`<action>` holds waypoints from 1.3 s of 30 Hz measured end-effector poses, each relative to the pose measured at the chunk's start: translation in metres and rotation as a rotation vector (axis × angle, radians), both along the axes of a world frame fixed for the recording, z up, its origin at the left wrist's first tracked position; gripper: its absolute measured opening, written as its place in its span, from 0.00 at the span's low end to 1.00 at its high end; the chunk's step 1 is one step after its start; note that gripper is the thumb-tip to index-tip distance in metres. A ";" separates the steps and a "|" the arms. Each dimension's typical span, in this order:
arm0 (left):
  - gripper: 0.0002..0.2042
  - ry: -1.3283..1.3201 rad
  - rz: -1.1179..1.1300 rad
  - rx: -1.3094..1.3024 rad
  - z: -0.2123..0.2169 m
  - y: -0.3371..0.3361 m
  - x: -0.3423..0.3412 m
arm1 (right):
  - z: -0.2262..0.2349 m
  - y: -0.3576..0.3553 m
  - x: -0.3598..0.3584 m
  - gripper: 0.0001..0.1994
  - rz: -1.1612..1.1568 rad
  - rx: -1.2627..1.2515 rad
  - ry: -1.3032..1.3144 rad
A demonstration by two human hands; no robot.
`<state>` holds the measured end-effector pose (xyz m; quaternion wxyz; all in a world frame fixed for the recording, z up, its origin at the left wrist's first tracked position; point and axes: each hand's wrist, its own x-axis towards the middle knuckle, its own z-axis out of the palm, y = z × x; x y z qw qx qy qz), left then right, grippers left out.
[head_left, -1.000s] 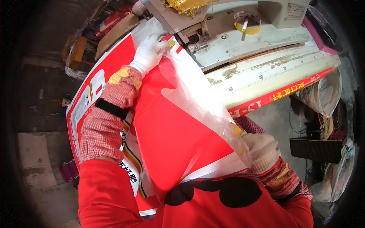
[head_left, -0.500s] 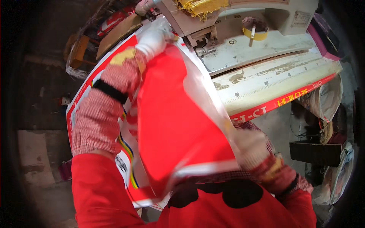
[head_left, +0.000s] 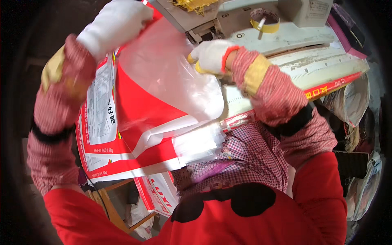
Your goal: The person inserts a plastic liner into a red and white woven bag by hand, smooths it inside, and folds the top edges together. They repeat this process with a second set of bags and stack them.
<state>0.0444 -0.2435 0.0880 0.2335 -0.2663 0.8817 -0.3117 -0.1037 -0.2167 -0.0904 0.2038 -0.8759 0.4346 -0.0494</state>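
Observation:
A red and white printed plastic sack (head_left: 143,102) with a clear plastic liner (head_left: 200,98) lies spread before me, its near edge folded back. My left hand (head_left: 118,26), in a white glove, is closed on the sack's far edge at the upper left; its fingertips are partly hidden and slightly blurred. Beside the sewing machine head (head_left: 192,16), my right hand (head_left: 210,57), gloved in white with yellow fingertips, has its fingers curled and closed at the liner's upper right edge. Several more printed sacks lie layered underneath, their white edges (head_left: 200,143) showing near my lap.
A roll of yellow tape (head_left: 269,28) with a white stick in it rests on the machine bed (head_left: 294,41). The worktop's ruler-marked front edge (head_left: 330,77) runs along the right. Below it hangs a whitish bag (head_left: 353,104). A wooden frame (head_left: 110,204) stands at lower left.
My left hand has moved left and away from the machine. My right hand has come up from the lower right to the machine head. The sack's near edge has swung, exposing the liner.

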 end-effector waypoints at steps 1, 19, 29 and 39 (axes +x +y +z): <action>0.09 -0.142 0.020 -0.044 -0.001 0.038 -0.027 | 0.016 -0.001 -0.003 0.19 -0.045 0.122 0.186; 0.13 0.093 0.649 1.100 0.004 0.089 -0.070 | -0.021 -0.020 -0.017 0.11 0.258 -0.217 -0.023; 0.14 -0.841 0.373 0.577 0.020 0.143 -0.038 | -0.015 -0.014 -0.001 0.10 0.207 -0.181 0.063; 0.05 -0.036 -0.128 1.032 -0.077 0.205 -0.046 | -0.041 0.117 0.019 0.13 0.245 -0.209 -0.286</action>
